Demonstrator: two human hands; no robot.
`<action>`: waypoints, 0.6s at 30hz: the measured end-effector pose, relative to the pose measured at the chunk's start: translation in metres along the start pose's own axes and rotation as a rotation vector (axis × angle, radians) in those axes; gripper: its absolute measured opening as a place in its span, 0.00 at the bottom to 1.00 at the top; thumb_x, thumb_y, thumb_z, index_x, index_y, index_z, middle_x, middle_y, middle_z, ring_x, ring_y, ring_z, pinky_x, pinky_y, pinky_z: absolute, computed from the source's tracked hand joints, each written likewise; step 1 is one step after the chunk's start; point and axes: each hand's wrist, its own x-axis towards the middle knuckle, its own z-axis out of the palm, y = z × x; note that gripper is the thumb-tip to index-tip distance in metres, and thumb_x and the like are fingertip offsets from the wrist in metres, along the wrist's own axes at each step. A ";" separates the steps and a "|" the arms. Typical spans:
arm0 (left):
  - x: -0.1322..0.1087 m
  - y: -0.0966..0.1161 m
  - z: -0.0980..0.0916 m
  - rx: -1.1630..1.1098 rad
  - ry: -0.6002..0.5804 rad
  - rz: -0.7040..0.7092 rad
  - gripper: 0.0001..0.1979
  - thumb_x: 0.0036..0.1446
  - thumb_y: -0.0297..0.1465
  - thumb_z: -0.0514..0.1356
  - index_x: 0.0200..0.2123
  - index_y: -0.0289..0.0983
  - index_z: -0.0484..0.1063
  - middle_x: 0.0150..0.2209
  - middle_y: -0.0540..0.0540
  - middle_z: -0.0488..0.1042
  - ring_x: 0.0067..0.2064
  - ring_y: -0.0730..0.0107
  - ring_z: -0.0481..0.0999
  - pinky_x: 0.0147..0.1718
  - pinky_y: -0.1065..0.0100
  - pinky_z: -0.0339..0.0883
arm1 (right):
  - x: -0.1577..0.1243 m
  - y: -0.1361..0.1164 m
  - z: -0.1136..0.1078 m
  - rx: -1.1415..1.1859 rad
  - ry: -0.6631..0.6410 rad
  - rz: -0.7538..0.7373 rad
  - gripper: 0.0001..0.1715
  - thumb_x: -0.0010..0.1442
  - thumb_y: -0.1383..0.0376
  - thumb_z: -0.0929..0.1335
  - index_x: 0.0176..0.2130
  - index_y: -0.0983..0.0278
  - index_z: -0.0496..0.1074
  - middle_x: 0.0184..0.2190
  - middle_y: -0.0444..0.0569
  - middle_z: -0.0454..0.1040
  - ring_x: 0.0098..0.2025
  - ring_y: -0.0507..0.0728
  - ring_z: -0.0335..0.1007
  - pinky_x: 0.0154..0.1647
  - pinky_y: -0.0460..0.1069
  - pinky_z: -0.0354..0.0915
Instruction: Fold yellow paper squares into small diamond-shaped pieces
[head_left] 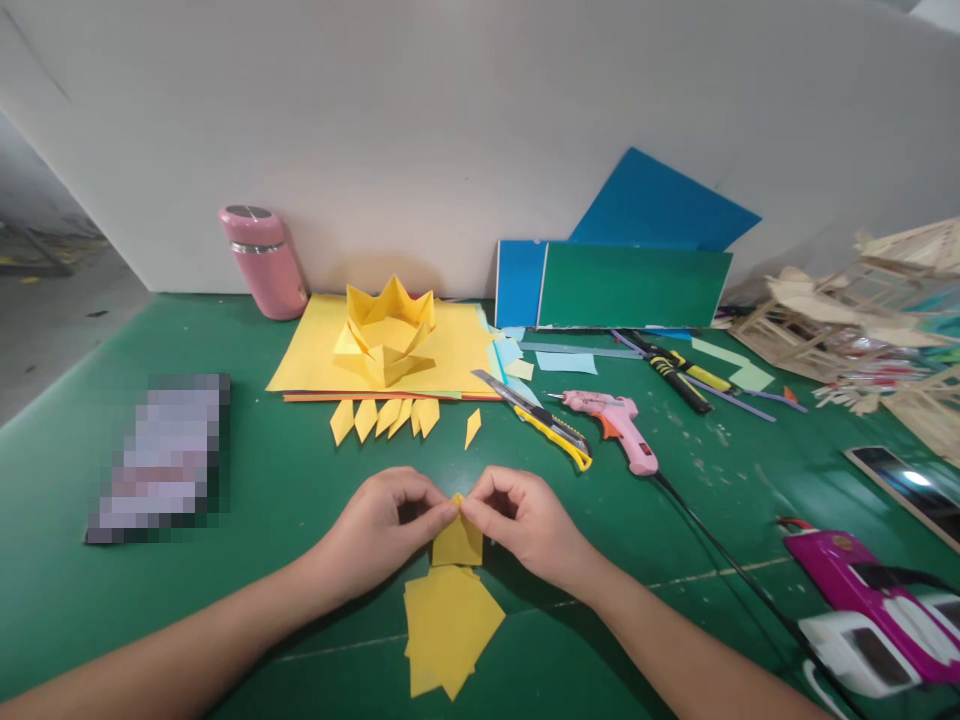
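Note:
Between my two hands is a small yellow paper square (457, 545), its top edge pinched by my fingers, with a folded point showing there. My left hand (394, 515) grips it from the left with thumb and forefinger. From the right, my right hand (521, 520) does the same. Just below lies a loose pile of yellow paper squares (454, 630). Beyond my hands, several folded yellow paper diamonds (365, 420) lie in a row, with one diamond (472, 428) apart to the right. A folded yellow paper crown-like ring (386, 340) stands on a stack of yellow sheets (307, 365).
Right of centre lie a yellow utility knife (551, 430) and a pink glue gun (619, 425), its cord running to the lower right. A pink flask (266, 265) stands at the back left. Phones, blue and green boards (637, 285) and wooden models (810, 330) are around.

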 end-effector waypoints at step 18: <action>0.002 0.002 -0.004 0.007 -0.097 -0.030 0.15 0.53 0.40 0.55 0.20 0.37 0.71 0.23 0.50 0.70 0.26 0.71 0.68 0.25 0.71 0.61 | -0.001 0.001 0.001 -0.004 -0.021 -0.011 0.17 0.55 0.56 0.68 0.24 0.64 0.64 0.20 0.40 0.63 0.22 0.48 0.55 0.22 0.43 0.54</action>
